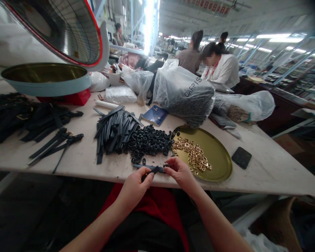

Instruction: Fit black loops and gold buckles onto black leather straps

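Observation:
Between the thumb and fingers of my left hand is a dark strap, its end pointing right. My right hand pinches a small black loop close to that end. Under both hands, another flat strap lies along the table's front edge. Just beyond is a heap of small black loops, with a pile of dark flat straps on its left. Gold-coloured buckles are spread on a round gold tray right of my right hand.
Finished-looking black straps lie at the left, behind them a blue-sided basin on a red box and a fan. Plastic-wrapped bundles and a blue booklet sit behind. A phone-like black slab lies right. People work beyond.

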`<state>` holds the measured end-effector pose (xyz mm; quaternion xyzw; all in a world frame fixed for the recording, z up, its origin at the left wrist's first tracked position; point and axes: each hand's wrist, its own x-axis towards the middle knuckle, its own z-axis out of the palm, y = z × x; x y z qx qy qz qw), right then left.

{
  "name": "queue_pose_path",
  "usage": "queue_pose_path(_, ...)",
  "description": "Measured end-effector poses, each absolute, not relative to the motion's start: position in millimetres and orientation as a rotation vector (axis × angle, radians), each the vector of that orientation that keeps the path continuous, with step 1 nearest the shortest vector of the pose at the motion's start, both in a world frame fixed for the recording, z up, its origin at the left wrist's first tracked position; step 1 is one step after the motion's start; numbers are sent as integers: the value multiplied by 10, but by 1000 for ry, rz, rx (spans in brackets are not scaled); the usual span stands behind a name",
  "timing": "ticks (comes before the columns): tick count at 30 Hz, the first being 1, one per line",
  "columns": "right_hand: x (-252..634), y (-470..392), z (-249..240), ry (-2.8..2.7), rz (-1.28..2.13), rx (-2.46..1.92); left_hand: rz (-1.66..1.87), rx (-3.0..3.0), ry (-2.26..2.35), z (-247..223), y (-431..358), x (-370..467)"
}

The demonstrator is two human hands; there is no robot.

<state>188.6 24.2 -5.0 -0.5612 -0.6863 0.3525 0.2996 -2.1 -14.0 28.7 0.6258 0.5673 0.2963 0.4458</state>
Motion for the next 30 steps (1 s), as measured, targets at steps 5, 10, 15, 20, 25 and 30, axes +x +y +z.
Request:
queue_pose_path(5, 1768, -78, 158, -1384, 1381, -1219, 746, 1630, 1358, 388, -244, 30)
queue_pose_path(10, 1692, -187, 162, -1222, 1453, -1190, 707, 1626, 1322, 360, -396, 21)
queue_pose_path(15, 1643, -194, 130, -1327, 1390, -1130, 665, 1485, 1275, 292, -419, 1)
queue_pose_path(20, 1631, -219, 69, -1450, 1358, -1125, 527, 1270, 1217, 246, -329, 0)
queue_pose_path(25, 1584, -252, 41, -1539, 1180, -1136, 443, 1203, 1227, 259, -273, -3)
queue_pose_path(30, 1540, -220, 28, -1360, 1450, -1154, 526, 1337, 1166, 299, -282, -13)
